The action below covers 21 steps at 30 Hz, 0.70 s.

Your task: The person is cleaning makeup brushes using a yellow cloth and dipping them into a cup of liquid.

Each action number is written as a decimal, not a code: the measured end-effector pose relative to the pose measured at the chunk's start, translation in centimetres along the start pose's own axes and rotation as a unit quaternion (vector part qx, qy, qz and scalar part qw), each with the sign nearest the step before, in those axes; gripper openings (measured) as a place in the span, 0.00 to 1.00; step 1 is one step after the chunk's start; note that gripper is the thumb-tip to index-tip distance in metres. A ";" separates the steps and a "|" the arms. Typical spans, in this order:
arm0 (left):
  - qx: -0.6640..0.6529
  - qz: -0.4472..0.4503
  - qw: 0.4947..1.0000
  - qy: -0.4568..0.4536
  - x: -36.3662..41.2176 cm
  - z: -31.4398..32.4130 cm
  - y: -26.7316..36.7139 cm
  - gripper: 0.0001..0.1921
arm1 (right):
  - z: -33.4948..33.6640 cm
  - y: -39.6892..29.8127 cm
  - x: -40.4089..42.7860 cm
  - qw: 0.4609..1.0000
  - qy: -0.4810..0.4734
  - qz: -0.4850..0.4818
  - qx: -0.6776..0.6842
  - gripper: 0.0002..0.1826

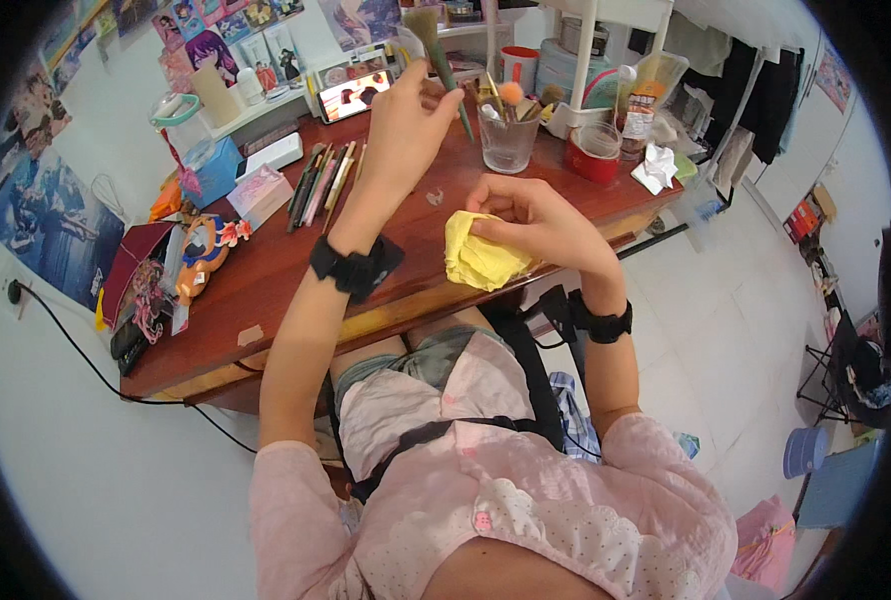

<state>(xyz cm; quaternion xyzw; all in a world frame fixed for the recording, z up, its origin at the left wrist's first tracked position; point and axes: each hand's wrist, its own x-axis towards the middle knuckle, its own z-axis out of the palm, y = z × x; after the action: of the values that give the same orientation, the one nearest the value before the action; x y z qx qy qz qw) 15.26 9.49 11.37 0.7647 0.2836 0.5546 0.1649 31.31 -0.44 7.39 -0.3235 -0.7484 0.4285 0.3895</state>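
Note:
My left hand (413, 112) is raised over the back of the desk and holds a large makeup brush (442, 64) by its green handle, bristles up. Below it and to the right, my right hand (539, 217) grips a folded yellow cloth (483, 251) above the desk's front edge. A ribbed clear cup (506, 144) with several makeup brushes stands just right of the brush handle's lower end. Left of my left forearm, several slim brushes or pencils (324, 184) lie side by side on the reddish wooden desk (265, 259).
A lit phone (354, 97) leans at the back. Boxes, including a blue one (209, 172), and small items crowd the left end. A red jar (592, 154), a bottle (638, 124), a crumpled tissue (655, 169) and a white rack (586, 60) stand or lie at the right.

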 end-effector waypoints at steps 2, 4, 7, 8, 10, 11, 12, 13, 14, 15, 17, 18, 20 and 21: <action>0.033 0.034 0.999 -0.002 1.4 1.3 -0.9 0.12 | -0.5 0.3 0.0 1.000 -0.010 0.000 -0.016 0.05; 0.045 0.052 0.998 -0.003 2.3 2.2 -1.4 0.11 | -0.6 0.4 -0.1 1.000 -0.015 -0.005 -0.018 0.05; 0.068 0.085 0.994 -0.003 2.9 3.8 -1.0 0.12 | -0.8 0.6 -0.2 1.000 -0.004 -0.003 0.016 0.06; 0.076 0.075 0.994 -0.015 2.7 4.4 -0.7 0.13 | -0.8 0.7 -0.2 1.000 -0.003 0.000 0.016 0.06; 0.079 0.086 0.993 -0.024 2.9 5.3 -1.2 0.13 | -0.6 0.7 0.0 0.999 0.029 -0.033 0.026 0.07; 0.079 0.086 0.993 -0.022 3.0 5.5 -1.5 0.13 | -0.7 0.7 0.0 0.999 0.028 -0.033 0.024 0.07; 0.087 0.091 0.991 -0.034 3.0 5.7 -1.6 0.12 | -0.8 0.7 0.0 0.999 0.040 -0.036 0.010 0.08; 0.095 0.097 0.990 -0.046 3.1 5.9 -1.8 0.13 | -0.9 0.7 -0.1 0.998 0.053 -0.038 -0.005 0.08; 0.084 0.069 0.993 -0.051 3.2 5.9 -2.0 0.14 | -1.0 0.8 0.0 0.998 0.052 -0.038 -0.006 0.08; 0.084 0.069 0.993 -0.049 3.4 6.0 -2.3 0.14 | -1.1 0.9 0.0 0.998 0.052 -0.027 0.004 0.08; 0.152 0.074 0.984 -0.058 3.9 5.9 -2.9 0.15 | -1.5 0.9 0.0 0.999 0.050 -0.017 0.012 0.08; 0.151 0.073 0.984 -0.057 3.9 6.1 -3.1 0.15 | -1.6 0.9 0.0 0.996 0.080 -0.021 0.016 0.08; 0.144 0.111 0.983 -0.034 3.9 6.5 -3.4 0.16 | -1.9 1.0 0.1 0.991 0.123 -0.043 0.025 0.07; 0.144 0.111 0.983 -0.034 4.0 6.6 -3.3 0.16 | -2.0 1.2 0.2 0.991 0.123 -0.042 0.025 0.07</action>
<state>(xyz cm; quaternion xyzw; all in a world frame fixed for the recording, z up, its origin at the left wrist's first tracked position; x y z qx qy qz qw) 21.51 14.97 10.29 0.8257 0.2683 0.4963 0.0000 33.13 0.98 7.04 -0.3320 -0.6968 0.3869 0.5045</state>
